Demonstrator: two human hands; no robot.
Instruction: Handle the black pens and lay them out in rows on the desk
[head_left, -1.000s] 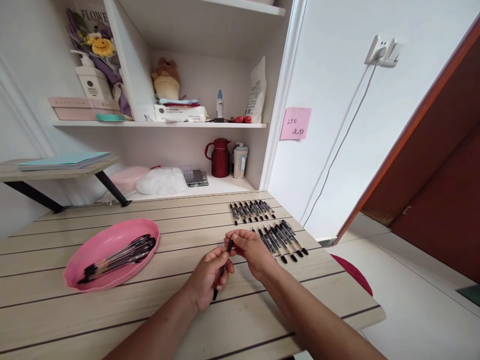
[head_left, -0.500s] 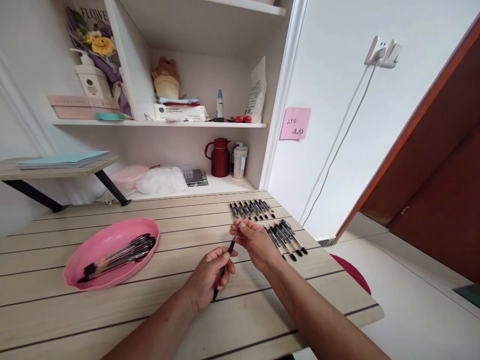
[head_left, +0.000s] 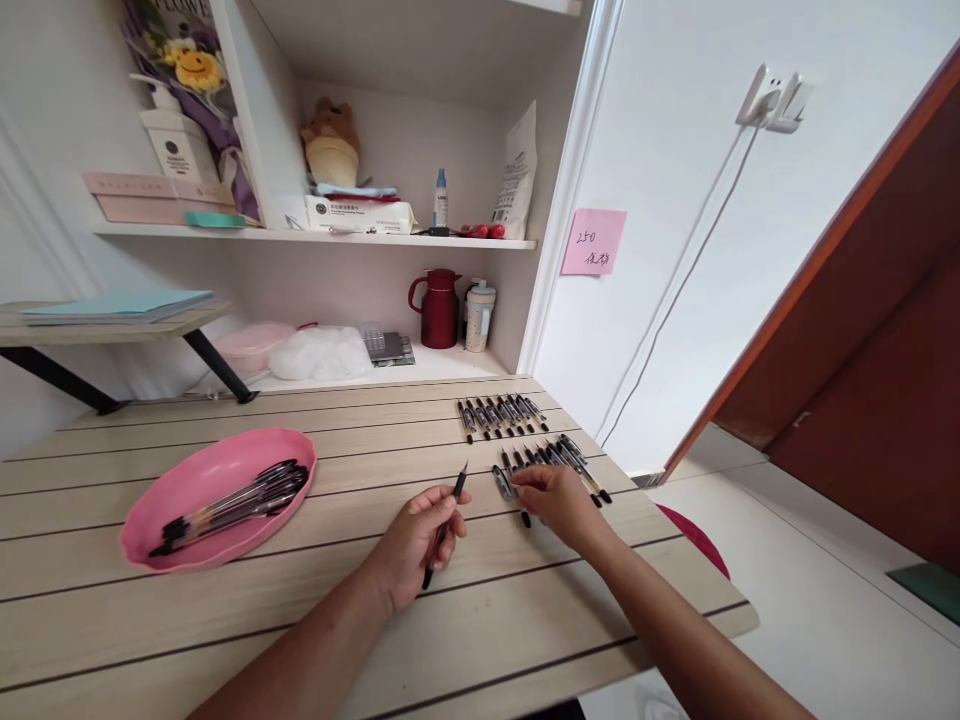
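Note:
My left hand point(head_left: 429, 540) is closed around a black pen point(head_left: 459, 484), whose bare metal point slants up and away from me. Over the nearer row of pens point(head_left: 574, 455) on the right side of the table is my right hand point(head_left: 559, 500). Its thumb and fingers are pinched together beside a dark pen point(head_left: 502, 484) at the row's left end; whatever they hold is hidden. Some pens of that row lie under this hand. Behind them runs a second row of pens point(head_left: 506, 412), side by side.
A pink oval dish point(head_left: 217, 455) with several pens sits at the left of the wooden table point(head_left: 465, 640). Along the back, the shelf holds a red jug point(head_left: 440, 310), a pale cup point(head_left: 479, 318) and a white plastic bag point(head_left: 321, 353). A small raised stand point(head_left: 120, 325) is at left.
My right hand has moved away from the tip of the held pen, right and slightly nearer, to the front row of pens. The left hand keeps its pen, nearly in place.

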